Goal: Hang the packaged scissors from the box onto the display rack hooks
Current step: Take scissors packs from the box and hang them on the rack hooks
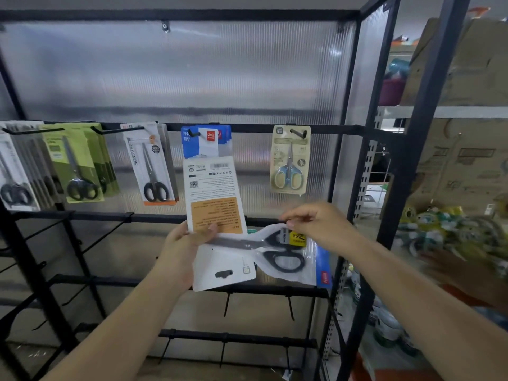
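My left hand [184,244] grips two scissors packs in front of the black display rack [176,127]. One pack [211,188] stands upright with its printed white and orange back toward me. The other pack [277,254] lies sideways, showing black-handled scissors and a blue edge. My right hand [316,220] pinches the upper edge of the sideways pack near its yellow label. On the top rail hang blue packs [206,140] on a hook, a beige pack with blue scissors [290,159], a white pack [149,163] and green packs [74,160].
Lower rails carry bare black hooks [290,306]. The rack's right post [365,188] stands close to my right arm. Behind it are cardboard boxes [461,160] and a heap of yellow and green goods [445,229]. Another person's arm [472,279] shows blurred at the right.
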